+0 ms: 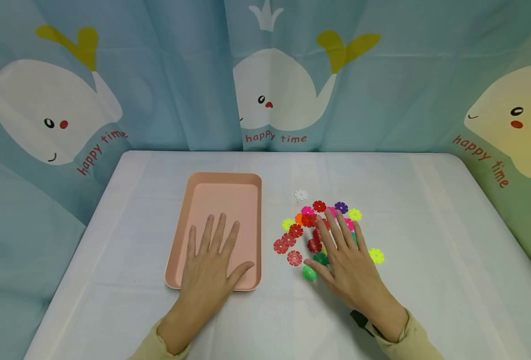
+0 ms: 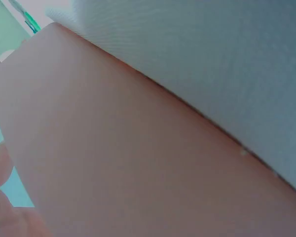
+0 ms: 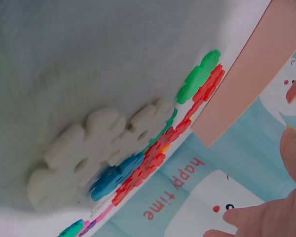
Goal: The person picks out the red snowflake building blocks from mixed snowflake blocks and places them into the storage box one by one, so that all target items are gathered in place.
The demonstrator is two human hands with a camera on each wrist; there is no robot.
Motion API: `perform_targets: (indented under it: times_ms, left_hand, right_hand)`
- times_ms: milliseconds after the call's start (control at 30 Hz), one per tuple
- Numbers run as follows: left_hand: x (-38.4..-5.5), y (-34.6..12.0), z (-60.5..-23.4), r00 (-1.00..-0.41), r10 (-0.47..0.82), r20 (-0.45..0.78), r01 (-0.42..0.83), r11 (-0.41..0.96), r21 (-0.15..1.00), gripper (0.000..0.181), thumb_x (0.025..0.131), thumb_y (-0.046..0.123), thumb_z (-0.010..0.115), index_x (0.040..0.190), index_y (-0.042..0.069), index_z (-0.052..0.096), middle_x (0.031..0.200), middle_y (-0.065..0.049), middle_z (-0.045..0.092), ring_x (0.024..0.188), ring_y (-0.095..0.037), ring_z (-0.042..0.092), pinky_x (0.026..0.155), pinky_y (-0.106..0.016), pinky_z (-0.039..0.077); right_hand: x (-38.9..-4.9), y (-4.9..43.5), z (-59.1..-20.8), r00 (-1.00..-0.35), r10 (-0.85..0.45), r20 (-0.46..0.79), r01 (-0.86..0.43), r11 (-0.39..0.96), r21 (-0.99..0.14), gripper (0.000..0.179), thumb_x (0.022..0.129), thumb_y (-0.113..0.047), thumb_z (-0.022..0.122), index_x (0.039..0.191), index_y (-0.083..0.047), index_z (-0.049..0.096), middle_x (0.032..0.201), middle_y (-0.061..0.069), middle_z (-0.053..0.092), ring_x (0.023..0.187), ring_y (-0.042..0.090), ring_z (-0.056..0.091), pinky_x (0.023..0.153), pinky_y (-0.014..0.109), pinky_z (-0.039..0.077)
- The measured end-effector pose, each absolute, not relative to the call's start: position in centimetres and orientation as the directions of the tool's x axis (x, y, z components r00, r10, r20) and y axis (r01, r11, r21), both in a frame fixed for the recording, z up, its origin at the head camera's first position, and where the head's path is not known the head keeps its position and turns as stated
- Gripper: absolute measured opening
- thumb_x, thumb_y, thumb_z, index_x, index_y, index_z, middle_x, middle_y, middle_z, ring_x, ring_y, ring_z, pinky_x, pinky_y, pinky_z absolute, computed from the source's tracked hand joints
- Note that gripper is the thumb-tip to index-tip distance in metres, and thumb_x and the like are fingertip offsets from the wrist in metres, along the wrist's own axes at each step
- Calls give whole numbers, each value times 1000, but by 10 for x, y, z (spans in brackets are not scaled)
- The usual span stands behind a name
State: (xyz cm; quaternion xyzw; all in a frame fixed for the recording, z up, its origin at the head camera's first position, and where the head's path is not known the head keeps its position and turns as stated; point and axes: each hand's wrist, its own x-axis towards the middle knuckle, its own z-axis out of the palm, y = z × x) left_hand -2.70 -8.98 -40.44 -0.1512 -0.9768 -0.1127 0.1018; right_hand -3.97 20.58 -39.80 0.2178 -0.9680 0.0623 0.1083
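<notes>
My left hand [image 1: 208, 272] lies with straight, spread fingers over the shallow, pink rectangular tray [image 1: 224, 197], hiding its lower left part; I can't tell whether my palm touches the tray floor. In the left wrist view the tray's wall fills most of the frame, and my fingers are cut off at the edge.

My right hand [image 1: 351, 270], fingers straight and fanned, thumb out, is over the small, multicoloured, flower-shaped plastic discs [image 1: 309, 220] right of the tray, so I can't count those beneath. The right wrist view shows greyish-white discs [image 3: 81, 158] and a blue disc [image 3: 116, 175] up close. A black object [image 1: 359, 318] at my right cuff is partly covered.
</notes>
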Motion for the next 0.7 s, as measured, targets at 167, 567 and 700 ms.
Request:
perform_targets:
  times_ms: [167,567,700]
  left_hand:
    - [-27,-93,-404,-929,267,257,321,925,201,78,94,58,54,157,17,32,164,-13,22,153,-34,12,121,-55,-1]
    - [-26,-103,-404,-927,233,293,307,922,237,73,97,53,53,155,13,36,162,-17,26,151,-35,18,120,-60,6]
    - [-26,-108,-404,-923,221,316,304,921,243,70,98,53,50,154,12,37,161,-17,29,150,-35,22,120,-58,6]
  right_hand:
    - [-42,207,-397,-874,-423,241,-451,889,-76,95,88,-51,65,159,-7,19,166,16,11,154,33,4,123,52,1]
    - [-49,209,-395,-872,-424,247,-457,884,-96,93,88,-48,68,157,-5,24,161,21,23,151,38,16,121,54,14]
    - [-51,211,-396,-867,-429,253,-465,879,-102,87,94,-55,59,156,-3,26,160,21,25,149,39,19,119,56,20]
